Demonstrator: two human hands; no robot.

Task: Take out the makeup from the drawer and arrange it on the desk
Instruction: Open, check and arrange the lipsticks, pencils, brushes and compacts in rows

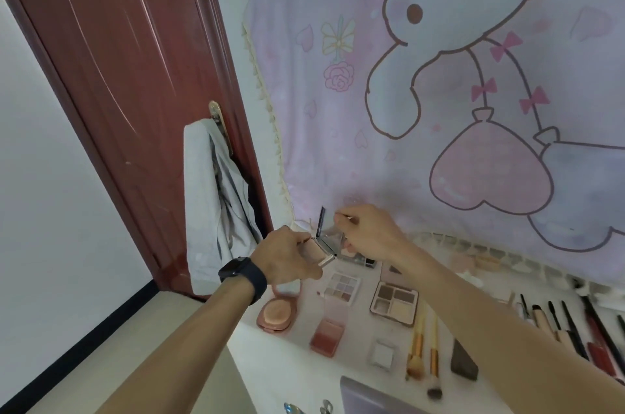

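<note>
**Item:** open compact (323,251), lid upright on hinge, held in air over far-left part of counter (267,354), not set down.
**Left hand** (287,254): grip curled round compact base.
**Right hand** (367,232): grip pinched on thin stick (343,217) by the lid. Prob. applicator, too small to tell.
**Laid out on counter:** round cushion case (278,314), multi-pan palette (341,285), 4-pan palette (394,303), blush case (328,329), 2 brushes (422,342), row of pencils/tubes (568,325) at right.
**Drawer:** not in view.
**Risks (est.):**
- Lid open, so pan may smear or crack if compact slips from grip.
- Stick may drop among palettes.
- Free spots lie close to counter edge and cushion case, so a careless set-down could knock that case off.
</note>
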